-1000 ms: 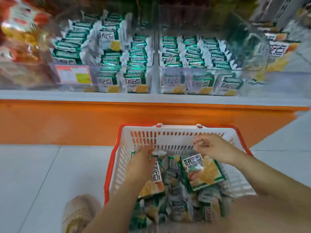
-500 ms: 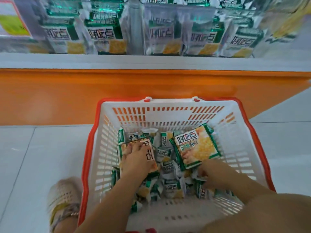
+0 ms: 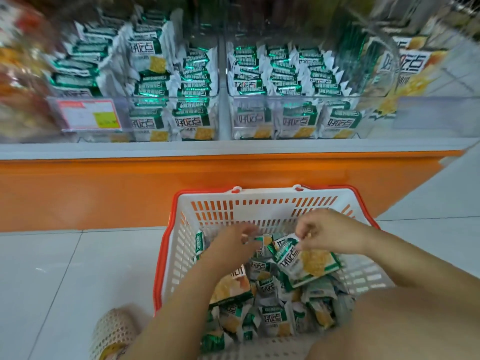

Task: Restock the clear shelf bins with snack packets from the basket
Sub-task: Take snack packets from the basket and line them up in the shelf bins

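The white basket with an orange rim (image 3: 262, 201) stands on the floor below the shelf, holding several green-and-silver snack packets (image 3: 272, 318). My right hand (image 3: 327, 232) is over the basket's far right, fingers curled and pinching the top edge of a larger packet (image 3: 311, 266) lifted above the pile. My left hand (image 3: 233, 242) reaches into the far left of the basket. Its blurred fingertips are close to a small packet (image 3: 262, 246), and its hold is unclear. Another large packet (image 3: 231, 284) lies under my left wrist. Two clear bins, left (image 3: 181, 96) and right (image 3: 298, 97), are packed with the same packets.
An orange shelf base (image 3: 104, 190) runs behind the basket. A price label (image 3: 89, 115) hangs on the left bin's front. Larger packs (image 3: 405, 66) sit right of the bins, red-orange bags (image 3: 20, 74) to the left. My shoe (image 3: 114, 331) is on the tiled floor beside the basket.
The view has tilted back up to the bins. My right hand rose from deep in the pile with the larger packet pinched. My left hand lifted off the large packet toward the basket's far wall.
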